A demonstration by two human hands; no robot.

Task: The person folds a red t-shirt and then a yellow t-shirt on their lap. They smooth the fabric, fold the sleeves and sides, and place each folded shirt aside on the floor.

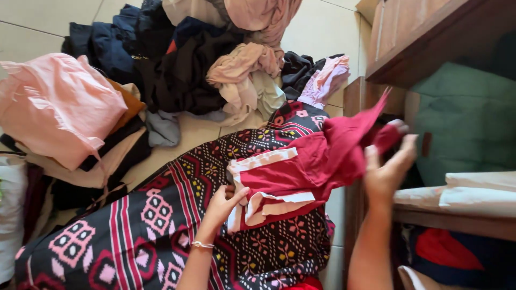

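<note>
A dark red garment (301, 169) with cream trim lies on my lap, over a patterned black, red and pink cloth (161, 225). My left hand (221, 204), with a thin bracelet on the wrist, pinches the garment's near cream-edged corner. My right hand (388, 167) is raised at the right and grips the garment's far end, lifting it off the lap so the red fabric bunches and rises toward a point.
A pile of dark and beige clothes (215, 64) lies on the tiled floor ahead. A pink garment (56, 104) tops a stack at the left. A wooden cupboard (424, 37) stands at the right, with folded clothes (473, 193) on its shelf.
</note>
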